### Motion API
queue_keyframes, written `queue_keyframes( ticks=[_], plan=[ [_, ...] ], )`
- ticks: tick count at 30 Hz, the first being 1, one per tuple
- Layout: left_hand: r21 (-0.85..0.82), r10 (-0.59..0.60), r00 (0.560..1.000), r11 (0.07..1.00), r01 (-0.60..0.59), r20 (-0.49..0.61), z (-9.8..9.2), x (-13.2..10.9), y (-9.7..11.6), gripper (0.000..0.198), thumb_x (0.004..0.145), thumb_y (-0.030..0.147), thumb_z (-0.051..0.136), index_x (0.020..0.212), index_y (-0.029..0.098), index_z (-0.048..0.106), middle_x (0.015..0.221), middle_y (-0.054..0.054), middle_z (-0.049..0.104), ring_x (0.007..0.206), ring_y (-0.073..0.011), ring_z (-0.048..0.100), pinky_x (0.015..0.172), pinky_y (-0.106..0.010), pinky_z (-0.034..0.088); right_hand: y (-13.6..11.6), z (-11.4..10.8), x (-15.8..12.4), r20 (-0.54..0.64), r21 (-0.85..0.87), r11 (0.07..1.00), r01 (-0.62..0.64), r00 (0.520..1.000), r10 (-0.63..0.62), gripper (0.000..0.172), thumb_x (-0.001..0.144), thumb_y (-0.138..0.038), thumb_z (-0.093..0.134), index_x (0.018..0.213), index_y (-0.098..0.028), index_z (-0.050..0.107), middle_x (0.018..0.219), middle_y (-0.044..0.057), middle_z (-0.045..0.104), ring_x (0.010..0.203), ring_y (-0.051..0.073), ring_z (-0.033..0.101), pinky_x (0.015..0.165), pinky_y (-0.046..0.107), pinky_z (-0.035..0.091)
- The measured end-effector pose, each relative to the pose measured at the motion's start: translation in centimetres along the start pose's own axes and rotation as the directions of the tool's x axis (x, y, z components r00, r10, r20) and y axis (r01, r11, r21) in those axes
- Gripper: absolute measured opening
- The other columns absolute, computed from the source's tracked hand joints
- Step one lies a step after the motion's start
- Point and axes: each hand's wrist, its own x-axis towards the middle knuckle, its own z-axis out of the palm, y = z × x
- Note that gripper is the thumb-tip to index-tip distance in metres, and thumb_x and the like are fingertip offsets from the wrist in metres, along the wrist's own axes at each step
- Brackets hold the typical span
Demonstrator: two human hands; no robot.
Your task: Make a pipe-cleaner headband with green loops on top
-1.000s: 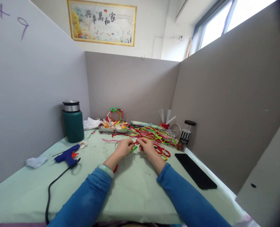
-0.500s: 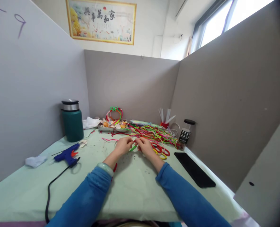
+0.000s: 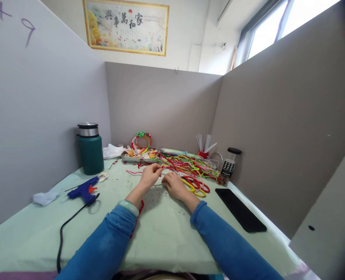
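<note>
My left hand (image 3: 151, 175) is raised over the middle of the table, its thumb and fingers pinched on a thin red strand. Close beside it on the right, my right hand (image 3: 174, 184) is lower, fingers curled down near the tabletop; whatever they hold is hidden. Scissors with red and yellow handles (image 3: 201, 191) lie just right of my right hand. Behind both hands spreads a pile of red, green and pink fuzzy strands (image 3: 196, 165). A red strand (image 3: 141, 208) shows beside my left wrist, partly hidden by the sleeve.
A green bottle (image 3: 90, 151) and a blue glue gun (image 3: 83, 191) with a black cord are on the left. At the back is a metal tray (image 3: 136, 159) of small pieces. A jar (image 3: 229, 167) and black phone (image 3: 240, 210) lie right.
My hands have moved apart from their fingertip-to-fingertip pose; the left is slightly higher, the right lower. The green piece between them no longer shows. More red strand shows by my left wrist.
</note>
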Motion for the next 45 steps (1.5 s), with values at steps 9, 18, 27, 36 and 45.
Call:
queue_keyframes(
  ticks=[9, 18, 27, 36, 45],
  plan=[
    [-0.314, -0.092, 0.995, 0.944, 0.099, 0.038, -0.3, -0.3, 1.6, 0.021, 0.070, 0.036, 0.056, 0.074, 0.014, 0.056, 0.049, 0.005, 0.052, 0.036, -0.0043, 0.035, 0.040, -0.019, 0.026, 1.7, -0.7, 1.1, 0.003, 0.925, 0.317, -0.209, 0.838, 0.545, 0.025, 0.071, -0.039, 0.059, 0.084, -0.019, 0.051, 0.081, 0.002, 0.060, 0.065, 0.013, 0.054, 0.060, 0.027, 0.044],
    [-0.203, -0.328, 0.925, 0.909, 0.364, 0.192, 0.0, -0.7, 0.4, 0.019, 0.072, 0.028, 0.057, 0.083, 0.012, 0.057, 0.047, 0.006, 0.051, 0.030, -0.0031, 0.031, 0.034, -0.018, 0.019, 0.6, -1.2, 0.7, 0.044, 0.986, 0.123, -0.112, 0.888, 0.457, 0.031, 0.065, -0.035, 0.068, 0.087, -0.019, 0.054, 0.080, 0.000, 0.060, 0.060, 0.009, 0.051, 0.055, 0.023, 0.042],
    [-0.268, -0.222, 0.950, 0.922, 0.278, 0.221, 0.3, -0.8, 0.5, 0.026, 0.070, 0.033, 0.061, 0.086, 0.012, 0.057, 0.049, 0.006, 0.052, 0.029, -0.0025, 0.033, 0.033, -0.017, 0.022, -1.4, -0.8, 0.8, 0.034, 0.948, 0.279, -0.154, 0.920, 0.391, 0.028, 0.067, -0.032, 0.066, 0.089, -0.017, 0.057, 0.071, 0.000, 0.059, 0.060, 0.011, 0.054, 0.054, 0.023, 0.042],
    [-0.388, -0.132, 0.967, 0.897, 0.210, 0.218, 0.4, -0.8, 0.7, 0.033, 0.067, 0.037, 0.063, 0.086, 0.011, 0.059, 0.052, 0.005, 0.052, 0.031, -0.0031, 0.035, 0.031, -0.018, 0.025, -1.5, -0.8, 0.7, 0.002, 0.941, 0.302, -0.156, 0.891, 0.453, 0.032, 0.067, -0.036, 0.065, 0.091, -0.019, 0.053, 0.075, -0.001, 0.058, 0.059, 0.011, 0.055, 0.050, 0.022, 0.043],
    [-0.421, -0.084, 0.976, 0.892, 0.163, 0.200, 0.1, -1.0, 1.6, 0.029, 0.066, 0.038, 0.063, 0.078, 0.012, 0.060, 0.054, 0.004, 0.053, 0.034, -0.0031, 0.037, 0.034, -0.019, 0.025, -2.2, -1.6, 1.1, -0.095, 0.910, 0.404, -0.094, 0.901, 0.423, 0.026, 0.069, -0.033, 0.061, 0.090, -0.019, 0.056, 0.071, 0.000, 0.057, 0.057, 0.010, 0.050, 0.051, 0.023, 0.042]
  ],
)
